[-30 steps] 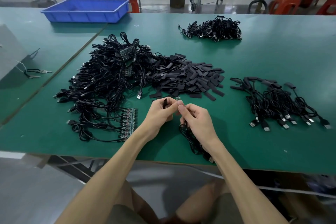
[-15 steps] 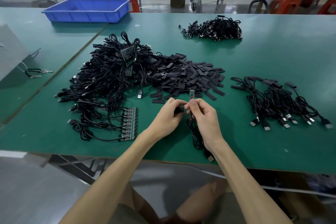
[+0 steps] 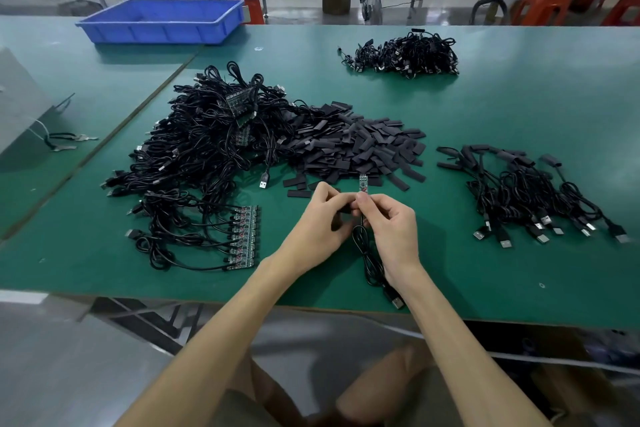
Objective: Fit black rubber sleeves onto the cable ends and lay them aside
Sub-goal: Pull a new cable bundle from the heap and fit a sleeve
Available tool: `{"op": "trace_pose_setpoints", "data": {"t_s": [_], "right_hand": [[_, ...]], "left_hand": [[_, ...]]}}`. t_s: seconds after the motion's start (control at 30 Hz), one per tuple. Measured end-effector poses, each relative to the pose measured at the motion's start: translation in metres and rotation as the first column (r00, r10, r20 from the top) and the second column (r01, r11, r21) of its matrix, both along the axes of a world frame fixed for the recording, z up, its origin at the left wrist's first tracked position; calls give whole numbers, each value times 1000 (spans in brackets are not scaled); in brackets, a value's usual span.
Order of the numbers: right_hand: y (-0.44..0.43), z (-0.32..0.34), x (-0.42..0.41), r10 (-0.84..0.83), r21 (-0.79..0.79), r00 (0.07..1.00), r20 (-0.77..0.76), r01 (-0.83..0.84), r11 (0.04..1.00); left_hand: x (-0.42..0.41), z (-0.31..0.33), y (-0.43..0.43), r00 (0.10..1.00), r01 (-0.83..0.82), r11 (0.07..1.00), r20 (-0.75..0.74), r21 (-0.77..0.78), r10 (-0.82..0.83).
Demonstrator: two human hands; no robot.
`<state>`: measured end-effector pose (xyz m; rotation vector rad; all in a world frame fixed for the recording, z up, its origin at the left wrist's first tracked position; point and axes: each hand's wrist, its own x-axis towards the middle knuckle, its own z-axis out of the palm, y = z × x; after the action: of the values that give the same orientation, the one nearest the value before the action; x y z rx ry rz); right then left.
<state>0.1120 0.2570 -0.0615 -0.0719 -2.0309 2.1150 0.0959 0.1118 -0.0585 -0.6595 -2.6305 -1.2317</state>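
Since a second ago both my hands have lifted and slid away from me, toward the sleeve pile, and the little circuit board [image 3: 363, 183] on the cable end now stands clear above my fingers instead of being tucked between them. My right hand [image 3: 391, 232] has its grip clamped on the cable [image 3: 367, 255] just under that board, thumb and forefinger pinched together. The board's long axis runs straight away from me, its free end pointing at the heap of black rubber sleeves [image 3: 360, 146]. The cable drops from my pinch, loops on the green tabletop [image 3: 519, 97] and trails back toward me, its USB plug [image 3: 397, 302] lying right at the near edge.

My left hand [image 3: 318, 225] is touching the right at the fingertips, its grip closed on something dark beside the board; it looks like a sleeve, but most of it is hidden by my fingers, so I cannot tell how far it sits on the cable.

Left of my hands lies the big tangle of unsleeved cables [image 3: 201, 146], with a row of bare boards [image 3: 244, 236] fanned out near me. To the right, well apart, is the bundle of finished cables [image 3: 526, 194], plugs toward me. Another small cable heap [image 3: 401, 54] sits far across, and a blue tray [image 3: 162, 21] at the far left. Open green surface lies between my hands and the finished bundle, and along the near edge on both sides.
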Motion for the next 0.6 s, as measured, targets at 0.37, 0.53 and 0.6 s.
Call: {"op": "trace_pose_setpoints", "data": {"t_s": [0.37, 0.53, 0.6], "right_hand": [[-1, 1, -1, -4, 49, 1000, 29, 3, 999], [-1, 4, 0, 68, 40, 998, 13, -68, 997], [-4, 5, 1, 133, 117, 991, 8, -133, 984]], "left_hand": [[-2, 14, -18, 999, -49, 965, -14, -259, 47], [-6, 14, -27, 989, -145, 963, -31, -227, 141], [-5, 12, -31, 989, -144, 974, -59, -175, 136]]}}
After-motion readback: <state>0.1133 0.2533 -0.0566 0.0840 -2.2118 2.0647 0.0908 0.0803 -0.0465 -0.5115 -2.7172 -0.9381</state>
